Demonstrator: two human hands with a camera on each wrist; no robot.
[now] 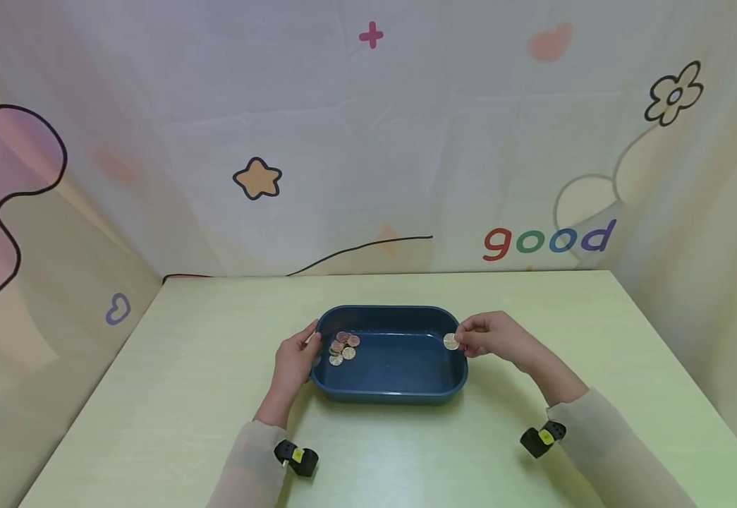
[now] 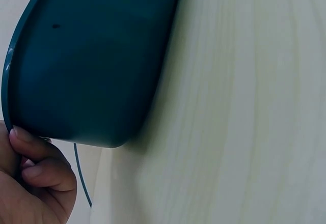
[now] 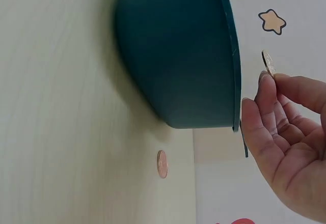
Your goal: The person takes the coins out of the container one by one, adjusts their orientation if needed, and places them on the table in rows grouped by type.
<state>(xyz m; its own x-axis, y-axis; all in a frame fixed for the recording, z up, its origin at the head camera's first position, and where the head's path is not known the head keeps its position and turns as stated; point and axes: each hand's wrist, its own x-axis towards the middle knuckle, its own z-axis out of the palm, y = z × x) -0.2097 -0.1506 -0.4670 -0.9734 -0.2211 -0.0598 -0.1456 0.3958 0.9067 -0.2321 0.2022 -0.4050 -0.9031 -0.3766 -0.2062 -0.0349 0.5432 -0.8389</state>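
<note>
A deep blue rectangular tray (image 1: 393, 363) with rounded corners sits on the table. My left hand (image 1: 295, 358) grips its left end, and in the left wrist view the fingers (image 2: 48, 175) hold the rim. Several copper and gold-coloured coins (image 1: 343, 347) lie in a cluster at the left of the tray's floor. At the opposite end, my right hand (image 1: 491, 337) pinches one gold-coloured coin (image 1: 451, 341) between thumb and fingertips, just over the right rim. The right wrist view shows that coin (image 3: 268, 63) edge-on, above rim height.
A copper coin (image 3: 162, 164) is on the table beyond the tray in the right wrist view; the right hand hides that spot from the head view. Behind the pale wood-grain table (image 1: 216, 317) hangs a printed curtain (image 1: 343, 141). Both wrists carry small black cameras (image 1: 542, 439).
</note>
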